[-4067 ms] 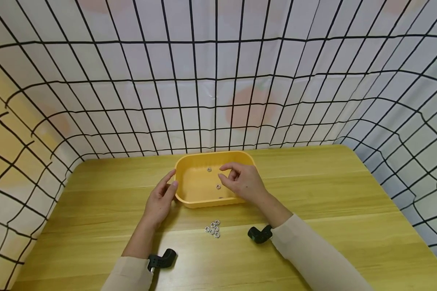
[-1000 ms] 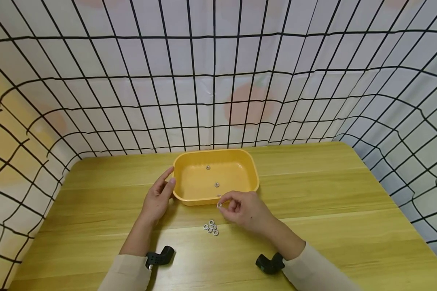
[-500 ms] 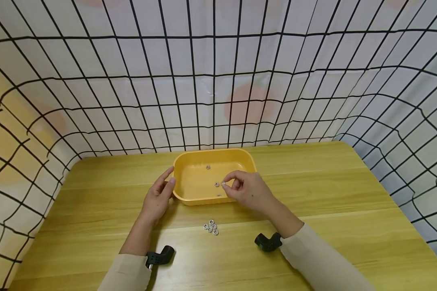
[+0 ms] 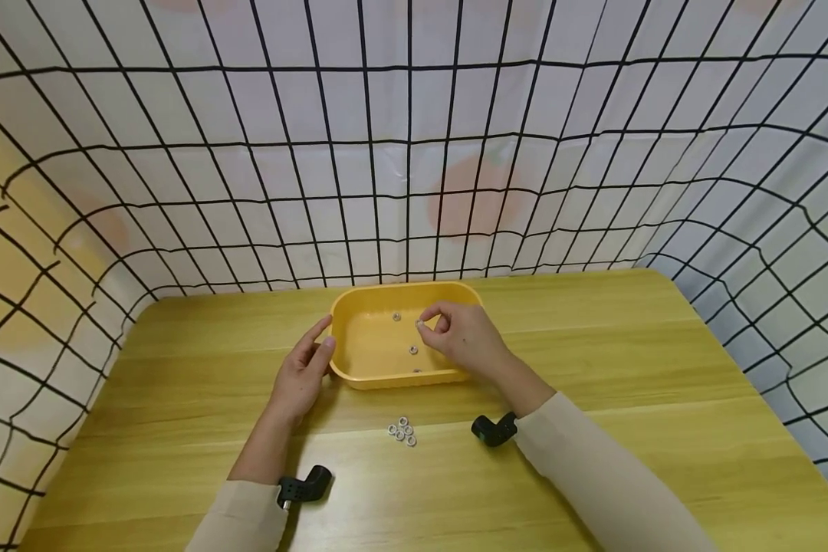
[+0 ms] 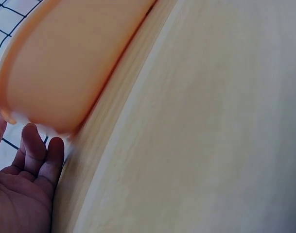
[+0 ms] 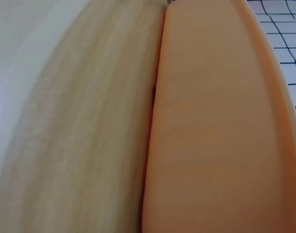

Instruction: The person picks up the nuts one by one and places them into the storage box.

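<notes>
A yellow plastic tray [image 4: 362, 349] stands toward the back of the table. Over its right part, my right hand [image 4: 465, 336] pinches a small metal nut [image 4: 419, 324] between thumb and index finger. Three more nuts lie on the tray floor: a far nut [image 4: 396, 317], a middle nut [image 4: 414, 349], and one at the front wall, mostly hidden by the rim. My left hand [image 4: 300, 383] rests against the tray's left end, thumb and fingers touching it. The right wrist view shows the tray's outer wall [image 6: 220, 121], with the held nut out of sight.
Several loose nuts [image 4: 400, 435] lie in a cluster on the wooden table [image 4: 628, 445] in front of the tray. A black wire grid [image 4: 409, 144] with a pale printed sheet behind it encloses the back and sides.
My right hand has carried the pinched nut from in front of the tray to over its inside. The table cluster is smaller than about four seconds ago. My left hand stays at the tray.
</notes>
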`<move>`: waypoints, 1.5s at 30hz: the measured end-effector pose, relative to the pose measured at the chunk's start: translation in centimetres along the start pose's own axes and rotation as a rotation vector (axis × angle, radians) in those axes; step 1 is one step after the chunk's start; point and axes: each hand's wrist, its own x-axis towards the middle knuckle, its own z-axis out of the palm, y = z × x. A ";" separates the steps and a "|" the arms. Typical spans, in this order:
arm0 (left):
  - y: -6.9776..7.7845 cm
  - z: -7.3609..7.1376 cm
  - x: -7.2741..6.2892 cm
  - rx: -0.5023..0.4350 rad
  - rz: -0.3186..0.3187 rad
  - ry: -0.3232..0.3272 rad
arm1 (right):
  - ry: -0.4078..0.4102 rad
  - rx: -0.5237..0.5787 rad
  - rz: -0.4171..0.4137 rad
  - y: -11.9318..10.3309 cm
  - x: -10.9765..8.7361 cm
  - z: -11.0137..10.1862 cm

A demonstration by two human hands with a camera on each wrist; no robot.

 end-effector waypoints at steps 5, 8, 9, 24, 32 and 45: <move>0.1 0.0 0.0 -0.002 0.011 0.004 | 0.011 0.005 0.037 0.0 0.8 0.1; 0.2 0.1 0.0 -0.002 0.007 -0.003 | 0.013 0.013 0.061 0.1 0.9 0.3; 0.2 0.1 0.0 -0.004 0.006 -0.003 | 0.016 0.012 0.065 0.2 0.9 0.3; 0.2 0.0 -0.2 -0.009 -0.004 0.000 | -0.007 -0.087 0.091 0.4 1.3 0.9; 0.3 0.0 -0.1 -0.009 -0.004 0.000 | -0.023 -0.105 0.083 0.3 1.3 0.7; 0.3 -0.1 -0.1 -0.006 0.001 -0.002 | -0.039 -0.081 0.085 0.4 1.3 0.8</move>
